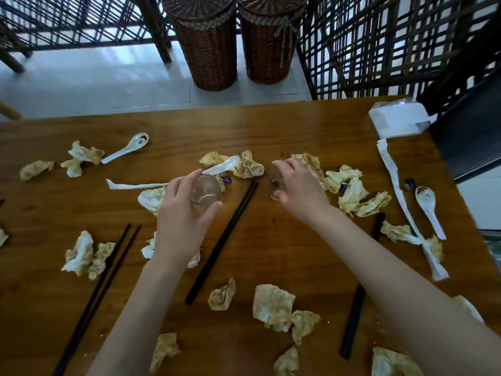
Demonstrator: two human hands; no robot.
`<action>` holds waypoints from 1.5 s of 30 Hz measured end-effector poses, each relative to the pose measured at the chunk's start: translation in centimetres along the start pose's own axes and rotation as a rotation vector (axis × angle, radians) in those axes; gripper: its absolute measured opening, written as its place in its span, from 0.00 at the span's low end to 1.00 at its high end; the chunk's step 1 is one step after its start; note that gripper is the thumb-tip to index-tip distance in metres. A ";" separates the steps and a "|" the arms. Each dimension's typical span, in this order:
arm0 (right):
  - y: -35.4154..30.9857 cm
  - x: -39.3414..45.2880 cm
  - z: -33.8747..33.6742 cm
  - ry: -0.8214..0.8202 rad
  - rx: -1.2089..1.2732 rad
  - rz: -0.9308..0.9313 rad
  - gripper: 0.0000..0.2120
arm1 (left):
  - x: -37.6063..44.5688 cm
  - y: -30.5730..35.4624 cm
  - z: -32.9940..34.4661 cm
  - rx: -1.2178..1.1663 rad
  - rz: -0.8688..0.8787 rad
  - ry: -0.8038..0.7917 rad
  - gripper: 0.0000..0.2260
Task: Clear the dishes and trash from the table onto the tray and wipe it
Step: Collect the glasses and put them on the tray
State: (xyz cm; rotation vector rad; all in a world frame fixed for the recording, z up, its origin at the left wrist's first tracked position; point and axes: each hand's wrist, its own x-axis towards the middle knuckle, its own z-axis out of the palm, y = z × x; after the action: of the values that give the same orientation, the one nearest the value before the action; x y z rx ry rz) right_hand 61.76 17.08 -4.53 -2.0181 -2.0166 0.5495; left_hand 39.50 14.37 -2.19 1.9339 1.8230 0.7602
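Wooden and glossy, the brown table (284,123) fills the lower part of the view, its far edge meeting a pale tiled floor (95,77). Two tall wicker baskets (208,50) stand on that floor between dark lattice screens (379,50). A white tissue box (398,119) sits at the table's far right corner.

Crumpled, yellow-stained napkins (273,303) lie scattered all over the tabletop, mixed with long white paper wrappers (398,185). Dark chopsticks (222,242) lie in a pair between the forearms, another pair (100,294) lies at the left, and a third (357,299) is partly hidden under the right arm. One white ceramic spoon (127,147) rests at the far left, another (429,210) near the right edge.

Near the table's middle, the left hand (181,213) curls around a small clear glass (204,194), tilted so its base faces the camera. The right hand (301,191) grips a second clear glass (275,183) from above. Both glasses are transparent and ribbed or smudged; whether they touch the table I cannot tell.
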 end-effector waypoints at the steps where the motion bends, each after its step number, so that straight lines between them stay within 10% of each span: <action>1: -0.1 -0.3 -0.1 -0.008 0.009 -0.001 0.29 | -0.1 0.1 -0.1 -0.003 0.004 0.000 0.29; 23: 1.8 -27.4 -12.4 0.185 0.172 0.240 0.32 | -14.1 13.4 -2.6 -0.152 0.271 -0.152 0.29; 45: 27.7 -57.7 -21.6 0.284 0.170 0.443 0.28 | -37.6 39.9 13.0 -0.283 0.376 -0.193 0.26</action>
State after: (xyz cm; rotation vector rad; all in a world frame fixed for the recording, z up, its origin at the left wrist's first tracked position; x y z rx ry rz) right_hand 97.18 -38.91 8.81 -2.2891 -1.3231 0.4612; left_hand 78.42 -25.29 7.02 2.0948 1.1836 0.8577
